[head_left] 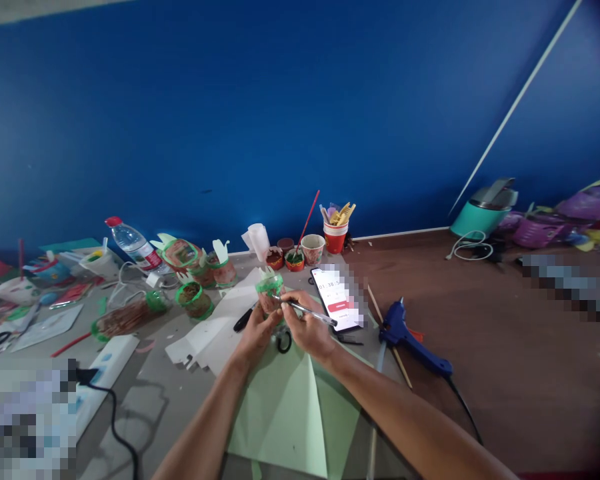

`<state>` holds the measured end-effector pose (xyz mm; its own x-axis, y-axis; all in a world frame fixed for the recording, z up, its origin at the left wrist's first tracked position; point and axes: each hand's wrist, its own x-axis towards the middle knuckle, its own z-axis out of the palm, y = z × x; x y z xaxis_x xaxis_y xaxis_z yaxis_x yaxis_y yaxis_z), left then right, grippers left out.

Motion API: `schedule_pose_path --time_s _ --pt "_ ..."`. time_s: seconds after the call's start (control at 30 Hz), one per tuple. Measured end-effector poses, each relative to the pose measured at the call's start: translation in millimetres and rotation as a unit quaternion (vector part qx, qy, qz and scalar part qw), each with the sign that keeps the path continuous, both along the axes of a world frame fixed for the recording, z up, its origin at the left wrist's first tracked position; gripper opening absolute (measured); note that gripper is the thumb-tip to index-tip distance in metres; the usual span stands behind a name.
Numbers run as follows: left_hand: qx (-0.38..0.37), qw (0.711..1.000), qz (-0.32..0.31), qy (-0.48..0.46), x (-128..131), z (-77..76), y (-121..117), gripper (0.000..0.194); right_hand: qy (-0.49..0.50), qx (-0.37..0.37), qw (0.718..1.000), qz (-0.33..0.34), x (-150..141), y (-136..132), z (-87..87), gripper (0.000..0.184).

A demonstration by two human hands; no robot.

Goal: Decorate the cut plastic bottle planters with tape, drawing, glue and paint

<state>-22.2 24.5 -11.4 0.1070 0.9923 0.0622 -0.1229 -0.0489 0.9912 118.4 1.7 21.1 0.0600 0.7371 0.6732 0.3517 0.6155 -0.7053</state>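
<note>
My left hand [257, 335] is closed around the lower part of a small clear cup [269, 287] with a green rim and brownish sides. A pen [316, 313] is in my right hand [306, 330], its tip end at the side of the cup. Under my wrists lie sheets of light green paper [280, 407]. The black handles of scissors [283, 342] show between my hands. Beside my left hand there is a black marker [243, 320] on white paper cutouts [207, 337].
A blue glue gun [410, 337] and a wooden stick [403, 363] lie to the right, near a lit phone [336, 300]. Behind stand painted cups [195, 300], a paper cup [313, 250] and a red cup [335, 239] of tools. A water bottle [135, 245] and power strip [107, 373] are left.
</note>
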Motion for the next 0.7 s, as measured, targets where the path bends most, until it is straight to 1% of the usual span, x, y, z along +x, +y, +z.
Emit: schedule_pose_path --time_s 0.13,0.27,0.37,0.47,0.53,0.7 --pt "0.003 1.000 -0.010 -0.003 0.2 1.5 -1.1 0.045 0.031 0.001 0.999 0.013 -0.6 0.2 -0.8 0.013" --pt "0.015 0.999 -0.028 0.023 -0.4 4.2 -2.1 0.042 0.062 -0.005 0.998 0.031 -1.4 0.1 -0.9 0.012" --pt "0.027 0.999 -0.020 0.033 -0.9 2.9 -0.8 0.039 0.046 -0.004 0.998 0.033 -1.3 -0.3 -0.1 0.012" --pt "0.038 0.999 -0.018 0.014 -0.7 -0.6 1.3 0.039 0.029 -0.003 0.999 0.023 -0.6 -0.6 1.1 0.012" --pt "0.032 0.999 -0.018 0.007 -0.5 -1.5 1.8 0.039 0.023 -0.008 1.000 0.018 0.0 -0.5 1.7 0.012" --pt "0.017 1.000 -0.016 0.014 0.7 5.2 -1.4 0.040 0.009 -0.016 1.000 0.002 0.4 0.3 2.2 0.013"
